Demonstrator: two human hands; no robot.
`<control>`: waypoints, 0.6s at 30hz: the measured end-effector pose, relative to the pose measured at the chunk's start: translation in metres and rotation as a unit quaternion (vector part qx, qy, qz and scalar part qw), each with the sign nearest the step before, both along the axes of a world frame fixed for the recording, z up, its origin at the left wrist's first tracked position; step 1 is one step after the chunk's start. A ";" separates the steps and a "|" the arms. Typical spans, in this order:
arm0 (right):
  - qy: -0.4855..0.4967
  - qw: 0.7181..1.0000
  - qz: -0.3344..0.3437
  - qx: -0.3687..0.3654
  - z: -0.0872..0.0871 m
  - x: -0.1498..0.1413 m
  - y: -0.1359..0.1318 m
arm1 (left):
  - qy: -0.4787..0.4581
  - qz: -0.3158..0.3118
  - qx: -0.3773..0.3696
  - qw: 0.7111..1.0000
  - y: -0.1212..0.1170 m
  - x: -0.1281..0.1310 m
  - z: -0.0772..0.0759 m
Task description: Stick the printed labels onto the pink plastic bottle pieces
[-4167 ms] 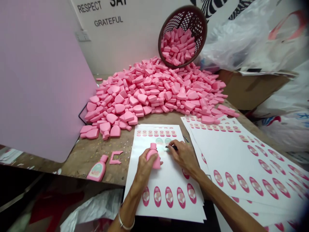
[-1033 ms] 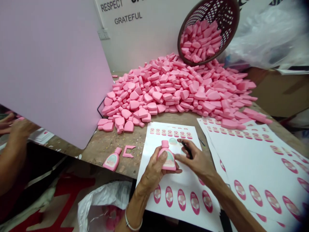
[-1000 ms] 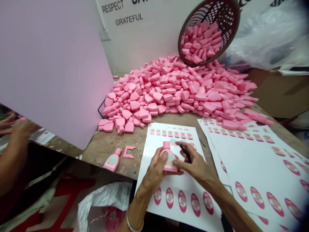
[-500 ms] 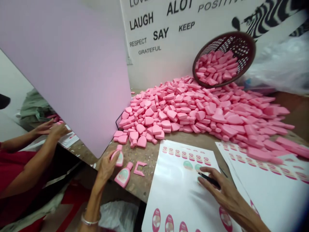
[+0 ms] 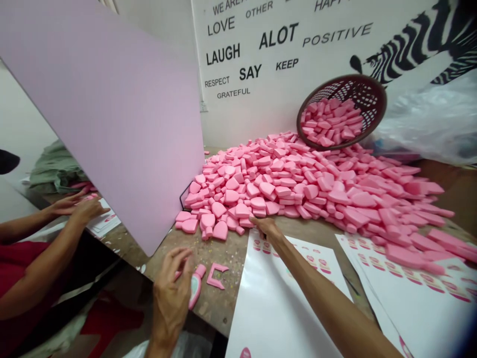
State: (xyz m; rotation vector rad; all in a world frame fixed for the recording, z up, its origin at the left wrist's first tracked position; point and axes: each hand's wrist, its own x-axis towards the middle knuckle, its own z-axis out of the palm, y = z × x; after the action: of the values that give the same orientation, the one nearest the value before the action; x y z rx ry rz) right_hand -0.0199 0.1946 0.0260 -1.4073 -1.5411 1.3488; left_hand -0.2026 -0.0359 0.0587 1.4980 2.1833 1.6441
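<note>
My left hand (image 5: 172, 286) is raised near the table's front edge, fingers curled and slightly blurred. A bit of pink, likely part of a pink bottle-shaped piece (image 5: 178, 275), shows between them. Just right of it, partly covered, lies another pink bottle-shaped piece (image 5: 196, 284) with a pale green sticker. My right hand (image 5: 267, 228) reaches to the near edge of the pink pile (image 5: 283, 174), fingertips at a pink piece. Its fingers are bent; a small dark spot shows under them, too small to name. Below that forearm lies a sticker sheet (image 5: 261, 298).
A pink C-shaped piece (image 5: 216, 276) lies on the table. More sticker sheets (image 5: 413, 298) are at right. A brown basket (image 5: 378, 107) of pink pieces tips over the pile. A lilac panel (image 5: 149, 124) stands at left; beyond it a co-worker's hands (image 5: 80, 206) work.
My right hand has moved from the stickers, where it held a black pen-like tool, up and left to the pile's edge. My left hand has shifted slightly nearer and turned. The view has tilted up.
</note>
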 end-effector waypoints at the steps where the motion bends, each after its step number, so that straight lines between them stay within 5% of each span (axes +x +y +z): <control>1: 0.003 1.000 0.000 -0.008 0.001 0.002 0.000 | -0.042 -0.032 -0.002 0.999 0.001 0.014 0.001; 6: 0.015 0.999 0.003 -0.047 0.011 0.046 -0.036 | -0.297 -0.191 -0.095 0.931 0.023 0.075 -0.014; 12: 0.041 0.991 0.101 -0.080 0.012 0.106 -0.146 | -0.621 -0.346 -0.108 0.695 0.035 0.142 -0.033; 14: 0.009 0.994 0.107 -0.021 0.007 0.125 -0.164 | -0.639 -0.333 -0.113 0.684 0.032 0.156 -0.038; 18: -0.145 0.982 -0.037 0.111 -0.009 0.164 -0.153 | -0.583 -0.311 -0.162 0.733 0.031 0.165 -0.043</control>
State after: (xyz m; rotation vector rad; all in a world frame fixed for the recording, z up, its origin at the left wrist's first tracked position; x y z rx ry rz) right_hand 0.1438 0.0420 0.0171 -1.5513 -1.7442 0.9238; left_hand -0.0381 -0.0045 0.0153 0.5903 1.0014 1.2432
